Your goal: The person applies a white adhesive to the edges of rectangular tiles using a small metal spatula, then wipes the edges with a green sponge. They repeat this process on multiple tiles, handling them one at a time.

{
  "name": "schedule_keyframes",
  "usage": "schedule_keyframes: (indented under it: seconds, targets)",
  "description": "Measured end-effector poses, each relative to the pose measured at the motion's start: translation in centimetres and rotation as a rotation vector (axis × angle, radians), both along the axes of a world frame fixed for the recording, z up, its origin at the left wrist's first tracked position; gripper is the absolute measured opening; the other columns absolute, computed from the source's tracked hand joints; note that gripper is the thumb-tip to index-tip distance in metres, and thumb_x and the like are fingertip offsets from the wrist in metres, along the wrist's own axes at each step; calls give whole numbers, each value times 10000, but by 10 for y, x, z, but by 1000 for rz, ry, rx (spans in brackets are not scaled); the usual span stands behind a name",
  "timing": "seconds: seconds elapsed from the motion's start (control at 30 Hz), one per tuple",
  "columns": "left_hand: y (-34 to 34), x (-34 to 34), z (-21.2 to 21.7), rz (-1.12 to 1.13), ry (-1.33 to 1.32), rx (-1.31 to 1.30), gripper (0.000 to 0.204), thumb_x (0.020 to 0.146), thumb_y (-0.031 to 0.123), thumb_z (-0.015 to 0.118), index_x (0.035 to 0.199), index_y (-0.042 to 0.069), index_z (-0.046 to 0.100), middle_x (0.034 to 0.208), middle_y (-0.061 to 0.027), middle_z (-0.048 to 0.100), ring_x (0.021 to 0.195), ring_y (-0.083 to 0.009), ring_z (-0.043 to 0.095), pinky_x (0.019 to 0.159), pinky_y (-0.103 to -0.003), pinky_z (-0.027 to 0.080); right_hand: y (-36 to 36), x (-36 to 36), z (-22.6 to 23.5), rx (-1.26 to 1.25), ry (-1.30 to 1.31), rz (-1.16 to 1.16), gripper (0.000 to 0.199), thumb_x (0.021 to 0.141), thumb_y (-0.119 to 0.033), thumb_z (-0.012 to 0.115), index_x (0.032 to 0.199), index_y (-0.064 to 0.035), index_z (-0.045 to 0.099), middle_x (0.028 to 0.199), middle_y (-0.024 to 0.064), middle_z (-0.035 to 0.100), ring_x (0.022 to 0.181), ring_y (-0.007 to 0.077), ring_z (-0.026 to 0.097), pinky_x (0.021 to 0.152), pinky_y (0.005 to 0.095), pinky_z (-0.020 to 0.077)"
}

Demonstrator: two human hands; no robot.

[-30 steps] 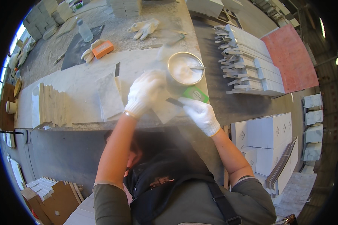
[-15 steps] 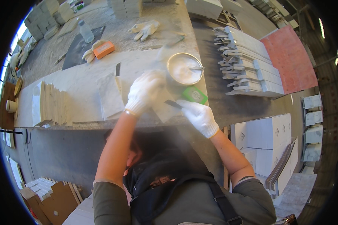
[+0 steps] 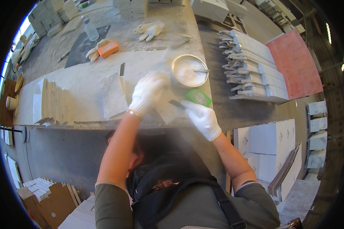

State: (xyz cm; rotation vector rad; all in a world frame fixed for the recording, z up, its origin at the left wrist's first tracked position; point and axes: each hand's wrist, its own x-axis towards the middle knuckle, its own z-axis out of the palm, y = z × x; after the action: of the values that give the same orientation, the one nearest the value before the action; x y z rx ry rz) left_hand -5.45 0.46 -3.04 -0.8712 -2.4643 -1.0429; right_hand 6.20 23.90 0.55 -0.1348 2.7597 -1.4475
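Observation:
My right hand [image 3: 202, 119], in a white knit glove, is closed on a dark flat blade [image 3: 176, 104] that points to the left over the bench. My left hand [image 3: 151, 93], gloved the same way, lies just left of the blade; a hazy patch blurs its fingers. Under and between the hands is a pale flat sheet or slab [image 3: 171, 115]. Just beyond my right hand sits a green box [image 3: 198, 97]. Behind that stands a round metal tin [image 3: 174, 77] of white paste, with a spatula [image 3: 201, 70] resting in it.
Left on the bench are a pale slab [image 3: 116, 99] and a row of thin upright pieces [image 3: 53, 101]. Farther back lie an orange box [image 3: 108, 49], a plastic bottle [image 3: 91, 30] and spare gloves [image 3: 151, 30]. White boxes [image 3: 269, 139] and strapped pieces [image 3: 256, 65] stand right.
The whole view has shifted slightly. My hands keep nearly the same place over the bench, and the blade stays in my right hand.

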Motion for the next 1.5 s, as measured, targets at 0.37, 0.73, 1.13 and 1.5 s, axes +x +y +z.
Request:
schedule_keyframes:
  seconds: [0.37,0.73,1.13,1.5]
  targets:
    - [0,-1,0,-6,28,0,173,846,102,726,1018,117,740,1167,-93,740,1257,-358,633,1073,-469,504,-19,8,0,19,119,-26,292,962,-103,741,1247,-50,777,1122,137,807,916,183,774,837,314,597]
    - [2,-4,-2,-22,158,45,125,839,110,661,946,113,726,1105,-105,716,1069,-356,656,927,-464,533,-45,23,-3,223,113,217,335,983,-101,667,1303,-138,759,1047,169,775,850,284,752,788,380,585]
    - [-12,21,16,191,-242,-194,282,889,141,715,1166,92,731,1291,-132,707,1319,-403,584,1099,-489,472,36,35,-3,-525,-320,-355,392,1020,-116,654,1406,-45,664,970,84,757,781,141,698,677,270,543]
    - [-14,38,50,-120,-173,-537,1084,577,514,933,1477,42,555,1560,-195,503,1492,-485,385,1240,-624,300,31,0,-7,-751,-360,-345,403,1020,-117,655,1414,-34,654,1022,83,744,786,129,676,675,264,531]
